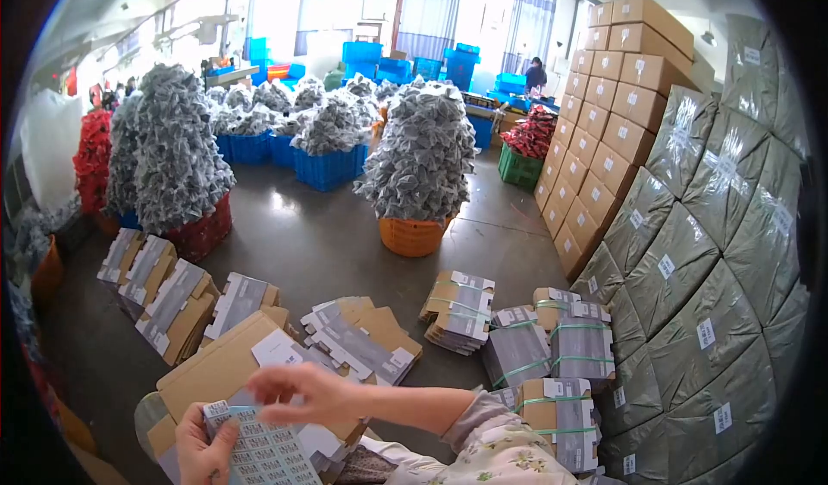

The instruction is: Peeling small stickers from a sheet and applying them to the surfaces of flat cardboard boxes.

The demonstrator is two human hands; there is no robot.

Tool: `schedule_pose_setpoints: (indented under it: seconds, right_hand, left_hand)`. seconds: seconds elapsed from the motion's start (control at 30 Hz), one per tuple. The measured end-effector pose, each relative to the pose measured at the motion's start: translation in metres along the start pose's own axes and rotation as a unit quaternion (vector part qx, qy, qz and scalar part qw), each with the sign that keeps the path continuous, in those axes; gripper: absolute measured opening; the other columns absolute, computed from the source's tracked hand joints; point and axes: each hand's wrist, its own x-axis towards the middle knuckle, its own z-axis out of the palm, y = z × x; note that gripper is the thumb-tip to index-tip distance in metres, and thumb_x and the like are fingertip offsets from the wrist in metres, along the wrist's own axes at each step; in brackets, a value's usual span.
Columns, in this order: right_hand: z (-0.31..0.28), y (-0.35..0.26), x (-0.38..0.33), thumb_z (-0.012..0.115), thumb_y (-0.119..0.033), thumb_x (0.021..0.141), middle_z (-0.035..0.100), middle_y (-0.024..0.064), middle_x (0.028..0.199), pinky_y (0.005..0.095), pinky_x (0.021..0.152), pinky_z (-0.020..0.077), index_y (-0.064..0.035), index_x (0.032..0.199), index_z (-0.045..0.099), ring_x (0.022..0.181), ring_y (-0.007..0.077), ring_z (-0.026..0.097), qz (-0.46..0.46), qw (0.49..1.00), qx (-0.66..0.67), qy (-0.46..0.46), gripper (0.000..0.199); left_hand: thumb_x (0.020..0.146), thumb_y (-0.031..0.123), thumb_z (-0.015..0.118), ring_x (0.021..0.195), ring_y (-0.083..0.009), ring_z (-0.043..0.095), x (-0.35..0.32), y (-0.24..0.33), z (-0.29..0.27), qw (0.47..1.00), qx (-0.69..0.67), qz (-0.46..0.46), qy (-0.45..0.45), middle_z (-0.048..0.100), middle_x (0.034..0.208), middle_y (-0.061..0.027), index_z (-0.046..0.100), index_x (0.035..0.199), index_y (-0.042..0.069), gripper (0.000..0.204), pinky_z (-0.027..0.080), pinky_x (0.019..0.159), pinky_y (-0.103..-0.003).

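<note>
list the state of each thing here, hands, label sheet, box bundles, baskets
left hand: gripping the label sheet's lower left
right hand: fingers pinching at the sheet's top edge
label sheet: held up, tilted
strapped bundles: flat, banded, stacked
orange basket: heaped with grey packets
brown cartons: closed, stacked

1 head-worn fisheye looks down close over the hands, facing the warehouse floor (328,243).

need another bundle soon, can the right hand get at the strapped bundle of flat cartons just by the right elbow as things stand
Probably yes: the strapped bundle sits uncovered beside the right forearm, but the right hand is busy at the sheet of labels.
</note>
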Motion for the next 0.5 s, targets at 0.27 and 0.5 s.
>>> schedule_pose_setpoints:
  seconds: [0.27,0.5]
  right_hand:
    - [0.03,0.0,0.018,0.068,-0.01,0.084,0.063,0.0074,0.087,0.0271,0.067,0.0485,0.0017,0.095,0.06,0.076,0.0116,0.057,0.004,0.999,-0.03,0.012,0.018]
    - [0.035,-0.003,0.013,0.067,-0.01,0.084,0.059,0.0063,0.091,0.0274,0.065,0.0474,-0.001,0.09,0.062,0.075,0.0145,0.056,-0.011,0.997,-0.074,0.032,0.012]
  left_hand:
    - [0.086,0.01,0.067,0.071,-0.0056,0.055,-0.004,-0.017,-0.01,1.0,0.017,-0.018,-0.007,0.061,0.081,-0.0013,0.053,0.094,0.002,0.017,0.043,0.064,-0.02]
    - [0.092,0.007,0.061,0.074,-0.0052,0.054,-0.005,-0.032,-0.03,0.978,0.191,0.027,-0.074,0.065,0.088,-0.0016,0.064,0.108,0.004,0.016,0.042,0.065,-0.02]
